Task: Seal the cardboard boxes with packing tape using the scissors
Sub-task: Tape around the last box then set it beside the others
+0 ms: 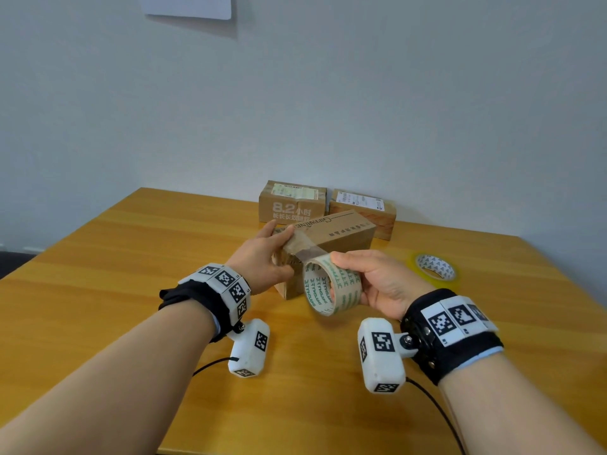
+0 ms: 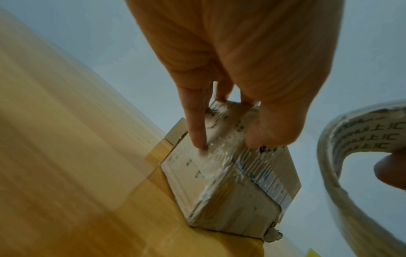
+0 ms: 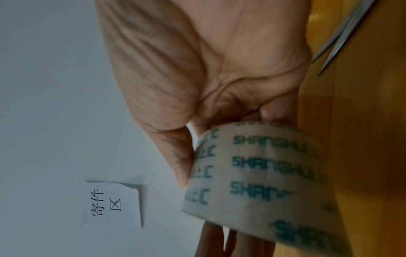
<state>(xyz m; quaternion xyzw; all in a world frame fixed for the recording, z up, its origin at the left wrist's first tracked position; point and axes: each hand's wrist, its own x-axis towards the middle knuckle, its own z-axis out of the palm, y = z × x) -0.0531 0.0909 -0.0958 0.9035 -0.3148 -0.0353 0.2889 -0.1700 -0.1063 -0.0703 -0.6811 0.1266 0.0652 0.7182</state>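
Observation:
A small cardboard box [image 1: 341, 236] stands in the middle of the wooden table [image 1: 98, 257]. My left hand [image 1: 266, 257] grips its near left end [image 2: 219, 165], thumb and fingers pressing a tape strip [image 1: 297, 247] onto the top edge. My right hand [image 1: 377, 280] holds a clear packing tape roll [image 1: 331, 284] with green print, thumb on top; the strip runs from the roll [image 3: 259, 172] to the box. The scissors' steel blades [image 3: 342, 38] show only in the right wrist view, lying on the table beside my right hand.
Two more cardboard boxes [image 1: 292, 201] [image 1: 364, 213] stand behind against the wall. A second, yellowish tape roll [image 1: 433, 267] lies flat to the right. A paper sign [image 3: 114, 203] hangs on the wall. Cables trail from the wrist cameras along the near edge.

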